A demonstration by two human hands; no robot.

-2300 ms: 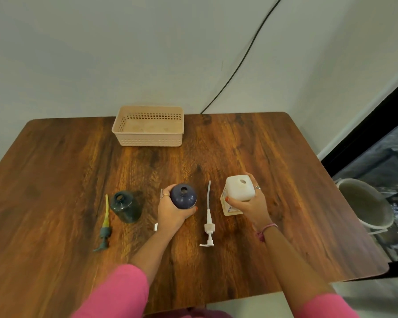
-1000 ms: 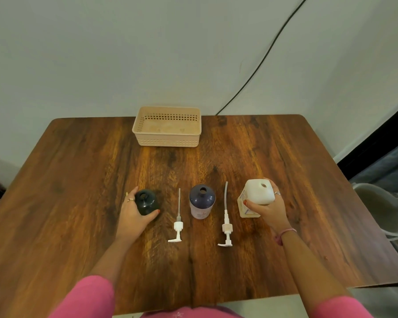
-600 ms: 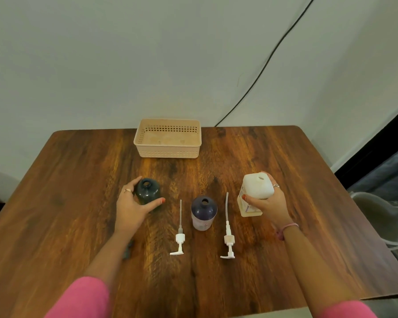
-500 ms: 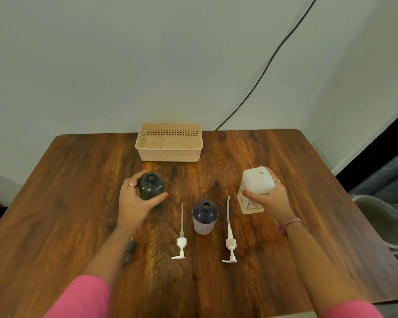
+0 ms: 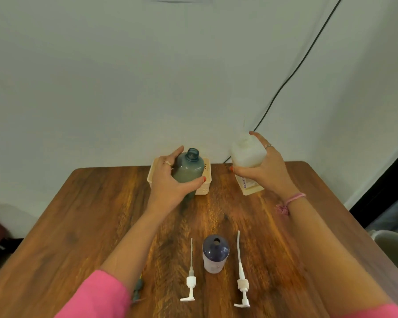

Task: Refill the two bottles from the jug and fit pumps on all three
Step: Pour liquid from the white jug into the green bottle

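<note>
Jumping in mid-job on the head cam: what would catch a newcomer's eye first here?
Both hands are raised above the far half of the wooden table: the left hand grips the open green bottle, and the right hand grips the white jug beside it. Nearer, the purple bottle stands uncapped between two white pumps lying flat.

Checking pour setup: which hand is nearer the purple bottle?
Roughly equal, left marginally. Left hand grips the green bottle up-left of the purple bottle; right hand holds the jug up-right. Neither touches it.
</note>
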